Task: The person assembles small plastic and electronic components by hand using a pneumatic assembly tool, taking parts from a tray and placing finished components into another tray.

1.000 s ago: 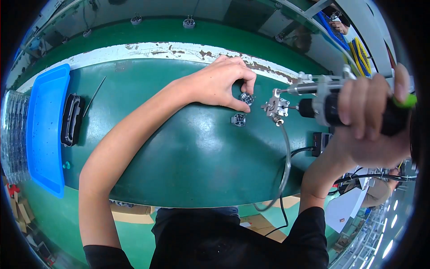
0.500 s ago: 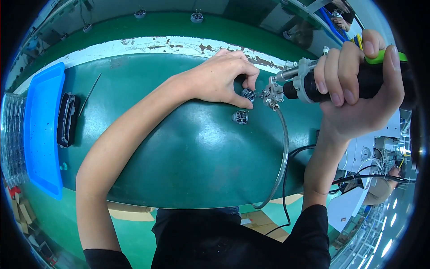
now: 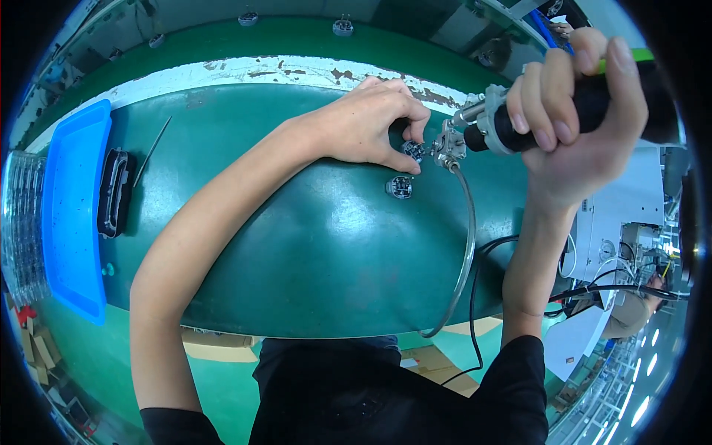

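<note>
My left hand (image 3: 367, 122) is closed in a pinch, thumb and fingers gripping a small grey motor-like metal part (image 3: 411, 151) against the green tabletop. My right hand (image 3: 582, 144) is wrapped round a black power screwdriver (image 3: 656, 104) with a green lever at its top. The tool lies nearly level, and its metal nose (image 3: 449, 145) points left at the part in my left hand. Whether the bit touches that part is too small to tell. A second grey part (image 3: 399, 187) of similar look sits on the table just nearer to me.
A clear hose (image 3: 469, 245) and a black cable (image 3: 475, 311) trail over the table's near edge. At the left lie a blue tray (image 3: 74, 222), a black frame (image 3: 115, 193), a thin rod (image 3: 153, 150) and stacked clear trays (image 3: 26, 222). More parts (image 3: 343, 28) stand beyond the white ledge.
My right hand has swung the screwdriver's rear end slightly farther away and to the left. My left hand keeps its pinch on the part. The whole view has shifted a little.
</note>
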`<state>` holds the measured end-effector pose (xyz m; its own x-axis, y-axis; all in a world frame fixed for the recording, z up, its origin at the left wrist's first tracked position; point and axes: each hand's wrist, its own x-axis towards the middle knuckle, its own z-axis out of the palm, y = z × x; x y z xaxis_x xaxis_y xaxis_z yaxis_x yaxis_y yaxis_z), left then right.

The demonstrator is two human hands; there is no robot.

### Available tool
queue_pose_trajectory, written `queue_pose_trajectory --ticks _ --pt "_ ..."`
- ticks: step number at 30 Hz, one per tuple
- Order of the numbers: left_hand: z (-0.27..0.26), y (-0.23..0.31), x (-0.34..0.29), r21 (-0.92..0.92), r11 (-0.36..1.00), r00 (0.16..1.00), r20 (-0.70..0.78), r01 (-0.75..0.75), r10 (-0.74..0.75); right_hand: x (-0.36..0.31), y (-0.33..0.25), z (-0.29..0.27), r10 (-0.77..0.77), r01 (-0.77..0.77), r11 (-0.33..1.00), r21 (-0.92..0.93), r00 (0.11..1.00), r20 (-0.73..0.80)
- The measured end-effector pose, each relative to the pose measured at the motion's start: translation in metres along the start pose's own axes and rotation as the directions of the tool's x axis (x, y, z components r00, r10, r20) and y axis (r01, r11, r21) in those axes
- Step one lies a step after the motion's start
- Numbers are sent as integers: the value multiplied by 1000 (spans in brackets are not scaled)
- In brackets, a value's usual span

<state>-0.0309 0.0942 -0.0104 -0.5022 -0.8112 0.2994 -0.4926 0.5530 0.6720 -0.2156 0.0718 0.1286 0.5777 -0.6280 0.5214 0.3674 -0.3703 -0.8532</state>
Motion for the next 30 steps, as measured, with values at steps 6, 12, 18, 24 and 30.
queue_pose_trajectory --ticks 6,12,18,24,30 --pt "-12 17 -18 65 997 993 112 29 -37 -10 -49 -52 -136 125 990 71 974 182" --pt "-93 4 -27 -16 978 959 198 208 -201 -16 -72 -50 -131 125 991 49 980 146" --pt "-62 -66 39 356 709 763 -510 608 -397 -1 -50 -16 -105 105 994 -39 994 15" --pt "-39 -41 48 171 922 898 -344 348 -275 -4 -46 -15 -150 146 983 -115 988 -26" --pt "1 20 7 -11 1000 997 78 8 -7 -4 -47 -40 -97 91 994 56 987 131"
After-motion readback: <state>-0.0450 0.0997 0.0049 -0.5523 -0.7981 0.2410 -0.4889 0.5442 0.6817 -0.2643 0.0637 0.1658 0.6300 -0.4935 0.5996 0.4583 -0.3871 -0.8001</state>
